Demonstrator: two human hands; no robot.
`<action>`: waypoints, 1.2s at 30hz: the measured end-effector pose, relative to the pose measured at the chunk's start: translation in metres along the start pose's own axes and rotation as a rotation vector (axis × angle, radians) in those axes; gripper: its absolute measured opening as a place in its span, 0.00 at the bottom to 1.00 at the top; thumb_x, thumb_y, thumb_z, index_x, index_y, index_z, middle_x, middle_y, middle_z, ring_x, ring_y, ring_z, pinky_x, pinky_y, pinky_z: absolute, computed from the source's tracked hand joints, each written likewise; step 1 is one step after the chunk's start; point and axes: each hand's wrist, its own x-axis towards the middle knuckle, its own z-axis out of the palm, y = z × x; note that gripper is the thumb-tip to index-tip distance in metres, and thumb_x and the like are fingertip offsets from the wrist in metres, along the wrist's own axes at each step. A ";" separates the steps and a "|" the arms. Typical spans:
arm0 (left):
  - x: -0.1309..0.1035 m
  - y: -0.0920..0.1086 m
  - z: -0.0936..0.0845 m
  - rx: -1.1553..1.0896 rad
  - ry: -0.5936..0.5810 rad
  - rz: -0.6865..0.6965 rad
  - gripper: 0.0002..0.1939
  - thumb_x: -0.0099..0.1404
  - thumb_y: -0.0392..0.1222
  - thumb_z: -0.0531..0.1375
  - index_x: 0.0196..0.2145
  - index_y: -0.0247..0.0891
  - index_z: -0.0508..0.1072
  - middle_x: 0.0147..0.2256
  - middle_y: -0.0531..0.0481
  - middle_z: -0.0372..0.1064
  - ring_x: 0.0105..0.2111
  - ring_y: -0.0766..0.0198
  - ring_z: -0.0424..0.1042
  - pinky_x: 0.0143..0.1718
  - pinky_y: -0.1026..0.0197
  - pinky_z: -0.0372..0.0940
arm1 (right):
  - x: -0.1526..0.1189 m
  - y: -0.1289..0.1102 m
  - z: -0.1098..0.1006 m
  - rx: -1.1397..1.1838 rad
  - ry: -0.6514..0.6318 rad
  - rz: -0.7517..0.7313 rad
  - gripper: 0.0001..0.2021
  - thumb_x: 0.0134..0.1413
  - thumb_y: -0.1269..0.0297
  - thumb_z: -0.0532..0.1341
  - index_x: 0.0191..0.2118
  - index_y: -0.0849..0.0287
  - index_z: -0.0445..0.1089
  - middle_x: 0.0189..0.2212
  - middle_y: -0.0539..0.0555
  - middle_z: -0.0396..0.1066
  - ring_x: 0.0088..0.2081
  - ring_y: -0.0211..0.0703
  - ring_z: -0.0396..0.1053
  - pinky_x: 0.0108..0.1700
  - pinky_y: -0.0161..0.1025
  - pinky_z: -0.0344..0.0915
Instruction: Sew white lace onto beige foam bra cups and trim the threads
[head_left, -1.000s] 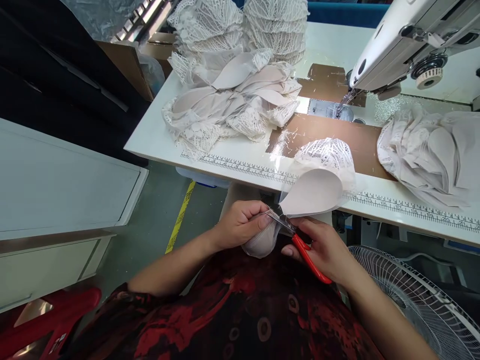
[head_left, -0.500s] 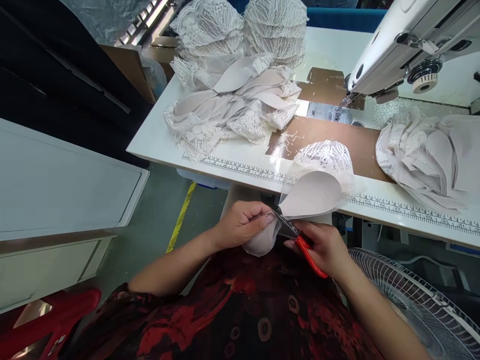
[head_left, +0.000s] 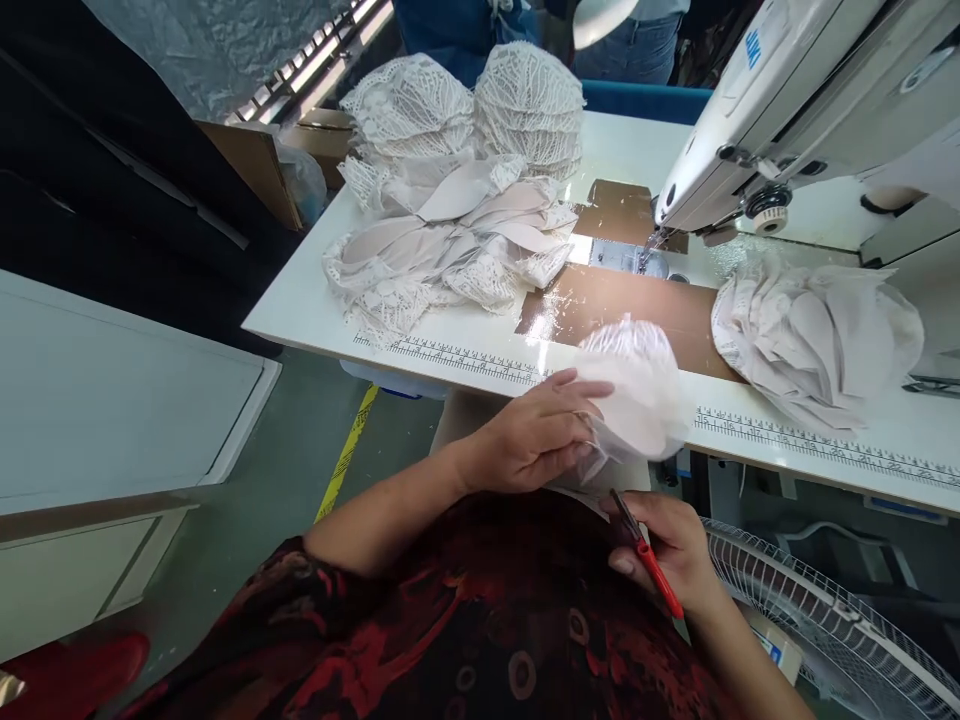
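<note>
At the table's front edge, my left hand (head_left: 536, 435) has its fingers on a pale lace cup piece (head_left: 637, 400), with thin sheer fabric pinched at the fingertips. The piece lies partly over the edge, slightly blurred. Lower right, close to my body, my right hand (head_left: 667, 550) is closed around small scissors with red handles (head_left: 658, 580); their dark tips point up and left, apart from the fabric. A light strip of material shows between the hands, partly hidden.
Stacked lace cups (head_left: 529, 110) and a loose heap of pieces (head_left: 457, 235) lie at the table's left. The sewing machine (head_left: 742, 130) stands behind, another pile (head_left: 817, 340) at right. A fan (head_left: 817, 610) is below right. A person in jeans (head_left: 630, 50) is behind the table.
My left hand has moved up onto the cup piece. My right hand with the scissors has moved down and away from the fabric. The whole view has tilted up slightly.
</note>
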 end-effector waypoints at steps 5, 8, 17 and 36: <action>0.002 0.019 -0.026 -0.291 0.105 -0.205 0.09 0.70 0.39 0.53 0.37 0.38 0.72 0.33 0.46 0.72 0.37 0.61 0.73 0.45 0.57 0.68 | -0.012 -0.003 -0.016 -0.019 0.093 -0.041 0.20 0.57 0.42 0.57 0.40 0.54 0.74 0.23 0.51 0.75 0.22 0.42 0.73 0.26 0.36 0.67; -0.006 0.024 -0.046 -0.355 0.015 -0.269 0.08 0.67 0.39 0.57 0.37 0.38 0.76 0.31 0.45 0.69 0.33 0.62 0.71 0.37 0.61 0.67 | -0.014 -0.003 -0.018 0.069 0.022 -0.003 0.17 0.56 0.47 0.61 0.45 0.52 0.72 0.29 0.51 0.77 0.31 0.45 0.76 0.33 0.36 0.69; -0.020 0.025 -0.025 -0.387 -0.336 -0.408 0.11 0.69 0.38 0.55 0.41 0.35 0.77 0.36 0.41 0.72 0.37 0.61 0.71 0.40 0.62 0.67 | 0.020 -0.015 0.016 0.385 0.027 0.291 0.19 0.53 0.60 0.65 0.51 0.52 0.66 0.34 0.51 0.72 0.31 0.40 0.71 0.34 0.35 0.70; -0.045 0.015 -0.004 -0.248 -0.113 -0.452 0.11 0.69 0.37 0.54 0.41 0.33 0.76 0.40 0.39 0.73 0.41 0.61 0.73 0.44 0.61 0.68 | 0.022 -0.002 0.015 0.145 0.001 0.262 0.17 0.54 0.62 0.64 0.50 0.54 0.68 0.37 0.53 0.75 0.35 0.42 0.73 0.39 0.36 0.69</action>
